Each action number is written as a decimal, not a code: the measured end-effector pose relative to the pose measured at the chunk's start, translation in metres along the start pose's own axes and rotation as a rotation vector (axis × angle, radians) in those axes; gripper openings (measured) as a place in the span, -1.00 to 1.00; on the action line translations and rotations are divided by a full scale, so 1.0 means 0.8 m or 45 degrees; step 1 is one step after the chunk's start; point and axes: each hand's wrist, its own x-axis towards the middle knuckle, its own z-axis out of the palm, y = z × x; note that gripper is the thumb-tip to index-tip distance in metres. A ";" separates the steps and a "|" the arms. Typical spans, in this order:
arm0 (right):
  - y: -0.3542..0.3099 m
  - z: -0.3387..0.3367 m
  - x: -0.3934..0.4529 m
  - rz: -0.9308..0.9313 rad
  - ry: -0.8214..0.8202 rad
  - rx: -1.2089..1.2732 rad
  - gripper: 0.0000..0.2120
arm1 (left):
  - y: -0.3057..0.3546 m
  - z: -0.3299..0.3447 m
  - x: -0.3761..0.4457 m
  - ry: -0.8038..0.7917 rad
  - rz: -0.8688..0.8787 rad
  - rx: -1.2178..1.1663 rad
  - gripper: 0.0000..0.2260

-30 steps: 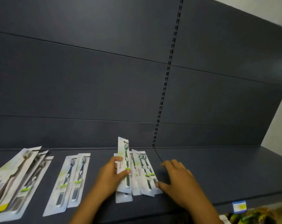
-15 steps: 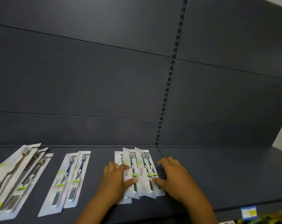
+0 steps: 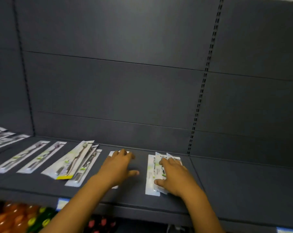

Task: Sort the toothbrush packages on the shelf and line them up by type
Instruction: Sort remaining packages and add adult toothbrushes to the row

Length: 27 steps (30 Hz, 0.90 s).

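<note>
Now both hands lie flat on the shelf (image 3: 226, 179): left hand (image 3: 119, 167), fingers straight and together, covers one package (image 3: 111, 153); right hand (image 3: 174, 175), fingers spread, presses a fanned stack (image 3: 150, 175) just beside it

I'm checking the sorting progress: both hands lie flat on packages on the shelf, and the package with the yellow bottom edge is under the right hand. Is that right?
Not quite. In the head view the package with the yellow bottom edge lies left of both hands, touched by neither. The right hand rests on a small overlapping pile of white packages; the left hand lies flat on another package on the shelf.
</note>
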 end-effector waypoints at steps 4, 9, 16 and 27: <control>-0.060 -0.002 0.006 -0.160 -0.064 -0.043 -0.32 | -0.041 -0.046 -0.057 0.000 -0.153 0.194 -0.44; -0.157 -0.003 0.016 -0.341 -0.083 -0.046 -0.30 | -0.109 -0.097 -0.136 0.031 -0.309 0.248 -0.43; -0.305 0.010 0.026 -0.536 -0.085 -0.072 -0.34 | -0.244 -0.148 -0.234 0.071 -0.509 0.196 -0.44; -0.570 0.062 0.063 -0.657 -0.108 -0.047 -0.32 | -0.495 -0.202 -0.357 0.168 -0.717 0.195 -0.50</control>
